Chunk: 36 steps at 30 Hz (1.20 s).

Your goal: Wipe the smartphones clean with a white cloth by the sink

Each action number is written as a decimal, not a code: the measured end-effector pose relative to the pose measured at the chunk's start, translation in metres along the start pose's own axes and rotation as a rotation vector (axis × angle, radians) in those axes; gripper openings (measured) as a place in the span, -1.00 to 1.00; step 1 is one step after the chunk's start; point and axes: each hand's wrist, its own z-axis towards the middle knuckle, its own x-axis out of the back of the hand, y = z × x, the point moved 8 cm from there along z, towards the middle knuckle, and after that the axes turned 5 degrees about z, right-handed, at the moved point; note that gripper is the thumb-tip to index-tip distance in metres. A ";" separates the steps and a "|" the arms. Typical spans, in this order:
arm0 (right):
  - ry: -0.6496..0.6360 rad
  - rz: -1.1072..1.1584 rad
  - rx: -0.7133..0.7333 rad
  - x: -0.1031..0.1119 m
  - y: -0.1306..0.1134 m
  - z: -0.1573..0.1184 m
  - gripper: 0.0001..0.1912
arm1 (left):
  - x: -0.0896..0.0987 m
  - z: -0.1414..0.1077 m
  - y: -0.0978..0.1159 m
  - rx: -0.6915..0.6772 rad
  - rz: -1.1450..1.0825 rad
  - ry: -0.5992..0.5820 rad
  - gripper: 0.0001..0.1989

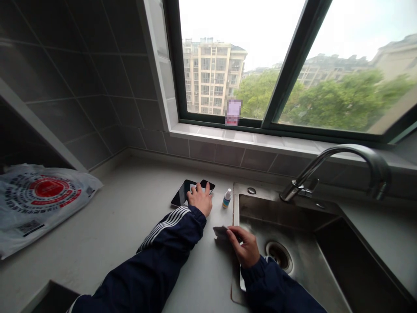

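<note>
Kitchen surface (107, 226): your right grip (243, 247), clamped on a dark cloth (220, 231), could lose it to the sink (286, 213) at 3 o'clock if it slackens, your left grip (200, 199) lying open on a black tablet (181, 193).

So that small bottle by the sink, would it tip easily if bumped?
Probably. The bottle stands upright on the counter on a narrow base, so a light nudge could tip it. Its round body would likely roll then. It looks light, though how full it is cannot be seen.
</note>
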 end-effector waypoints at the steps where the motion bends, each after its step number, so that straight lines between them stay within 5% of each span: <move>1: -0.003 0.004 -0.001 0.000 0.000 0.000 -0.72 | -0.002 0.001 0.000 0.002 0.010 0.003 -0.46; 24: -0.040 0.035 -0.049 -0.005 0.011 -0.003 -0.76 | -0.022 -0.008 0.004 0.073 0.049 0.017 -0.41; 32: -0.061 0.042 -0.046 -0.007 0.011 -0.004 -0.79 | -0.007 -0.017 0.003 -0.007 -0.033 0.083 -0.40; 36: -0.080 0.050 -0.029 -0.008 0.006 -0.003 -0.80 | 0.009 -0.018 -0.015 -0.016 -0.091 0.145 -0.45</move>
